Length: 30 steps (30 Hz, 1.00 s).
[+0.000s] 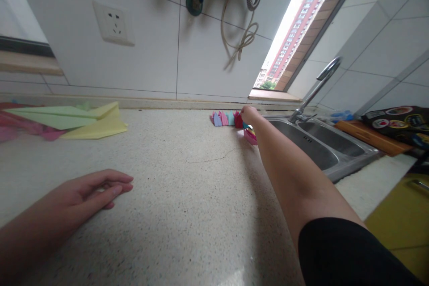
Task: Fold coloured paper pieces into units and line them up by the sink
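A row of small folded paper pieces in blue, pink, teal and red stands against the wall beside the sink. At its right end is my right hand, with its fingers closed down on the folded paper there; exactly which piece they pinch is partly hidden. Just below that hand, a pink and yellow item shows in part behind my forearm. My left hand rests on the speckled countertop, empty, its fingers loosely stretched and slightly bent. Paper planes in green, yellow and pink lie beyond it at the far left.
A double steel sink with a tall faucet is set into the counter at right. Past it are a wooden board and a dark patterned cloth item. Pipes and a looped cord hang on the tiled wall, near a socket.
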### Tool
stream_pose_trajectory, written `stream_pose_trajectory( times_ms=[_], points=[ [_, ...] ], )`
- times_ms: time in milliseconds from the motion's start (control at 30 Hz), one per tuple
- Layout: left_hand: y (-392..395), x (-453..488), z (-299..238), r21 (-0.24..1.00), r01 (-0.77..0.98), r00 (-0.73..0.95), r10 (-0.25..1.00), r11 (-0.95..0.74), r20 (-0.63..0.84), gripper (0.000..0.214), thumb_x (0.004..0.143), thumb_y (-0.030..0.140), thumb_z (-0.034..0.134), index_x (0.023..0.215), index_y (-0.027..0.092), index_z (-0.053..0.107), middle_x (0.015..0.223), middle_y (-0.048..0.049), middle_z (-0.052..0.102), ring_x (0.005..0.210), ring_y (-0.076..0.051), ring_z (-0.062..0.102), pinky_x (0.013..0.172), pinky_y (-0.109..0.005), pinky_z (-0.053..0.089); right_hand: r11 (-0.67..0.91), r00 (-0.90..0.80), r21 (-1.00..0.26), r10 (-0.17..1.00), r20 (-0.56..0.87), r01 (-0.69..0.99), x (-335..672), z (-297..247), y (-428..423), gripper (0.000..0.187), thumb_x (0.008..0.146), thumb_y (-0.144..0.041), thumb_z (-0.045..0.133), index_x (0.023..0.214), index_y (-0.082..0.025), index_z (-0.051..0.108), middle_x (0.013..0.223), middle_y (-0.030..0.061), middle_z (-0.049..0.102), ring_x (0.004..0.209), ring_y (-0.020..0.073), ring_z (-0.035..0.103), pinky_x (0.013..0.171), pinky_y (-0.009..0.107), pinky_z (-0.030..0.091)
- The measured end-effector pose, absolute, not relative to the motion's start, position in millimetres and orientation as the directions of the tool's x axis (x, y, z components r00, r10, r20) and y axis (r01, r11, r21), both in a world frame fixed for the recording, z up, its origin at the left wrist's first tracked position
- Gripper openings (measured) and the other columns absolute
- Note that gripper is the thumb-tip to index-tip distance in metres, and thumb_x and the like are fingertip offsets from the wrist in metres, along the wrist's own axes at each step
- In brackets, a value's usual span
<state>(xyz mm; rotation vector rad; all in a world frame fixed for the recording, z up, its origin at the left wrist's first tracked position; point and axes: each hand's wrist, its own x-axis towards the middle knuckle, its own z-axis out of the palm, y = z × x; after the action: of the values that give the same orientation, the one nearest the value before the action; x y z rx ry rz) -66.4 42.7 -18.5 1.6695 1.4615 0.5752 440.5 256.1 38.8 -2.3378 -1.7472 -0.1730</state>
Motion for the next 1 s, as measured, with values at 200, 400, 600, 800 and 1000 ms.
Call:
stream_pose_trajectory(
  times_ms=[200,400,600,800,1000],
  points=[
    [42,-66,-19,0.818,0.575,0.207,0.964,0.017,-0.166,0.054,0.076,0.067,0.062,0.109,0.026,0.069,0.110,-0.0068,0.074,0.093,-0.025,0.068,0.083,-0.034,0.056,-0.327,0.341,-0.099,0.914,0.222,0.940,438,37,258,0.027,0.081,-0.020,0.068,0.106,-0.013,0.072,0.103,0.0174,0.072,0.098,0.0294,0.067,0.082,0.033,0.051],
    [39,-63,-17,0.820,0.573,0.192,0.969,0.018,-0.156,0.054,0.074,0.069,0.061,0.107,0.027,0.070,0.110,-0.0069,0.074,0.098,-0.027,0.067,0.085,-0.037,0.054,-0.309,0.333,-0.128,0.900,0.282,0.942,441,36,254,0.025,0.086,-0.021,0.059,0.108,-0.015,0.069,0.107,0.0159,0.071,0.099,0.0269,0.066,0.082,0.031,0.049],
    [42,-66,-15,0.799,0.602,0.242,0.954,-0.006,-0.176,0.054,0.076,0.067,0.061,0.110,0.026,0.069,0.110,-0.0067,0.073,0.091,-0.024,0.067,0.086,-0.038,0.054,-0.319,0.351,-0.148,0.871,0.343,0.936,446,44,238,0.032,0.094,-0.026,0.045,0.118,-0.014,0.063,0.113,0.0179,0.069,0.100,0.0258,0.064,0.083,0.031,0.048],
    [41,-64,-11,0.820,0.571,0.271,0.950,-0.030,-0.153,0.051,0.078,0.064,0.059,0.108,0.025,0.070,0.111,-0.0078,0.073,0.102,-0.027,0.066,0.088,-0.038,0.054,-0.230,0.240,-0.071,0.938,0.251,0.971,440,49,217,0.030,0.088,-0.028,0.052,0.105,-0.014,0.073,0.101,0.0146,0.073,0.094,0.0260,0.066,0.080,0.030,0.048],
    [39,-63,-9,0.815,0.577,0.299,0.942,-0.053,-0.151,0.047,0.080,0.060,0.059,0.109,0.025,0.070,0.111,-0.0075,0.073,0.098,-0.024,0.067,0.087,-0.036,0.053,-0.001,0.001,-0.015,1.000,0.030,1.000,423,42,202,0.024,0.081,-0.021,0.060,0.096,-0.026,0.078,0.097,0.0008,0.076,0.083,0.0155,0.068,0.076,0.021,0.047]
  ],
)
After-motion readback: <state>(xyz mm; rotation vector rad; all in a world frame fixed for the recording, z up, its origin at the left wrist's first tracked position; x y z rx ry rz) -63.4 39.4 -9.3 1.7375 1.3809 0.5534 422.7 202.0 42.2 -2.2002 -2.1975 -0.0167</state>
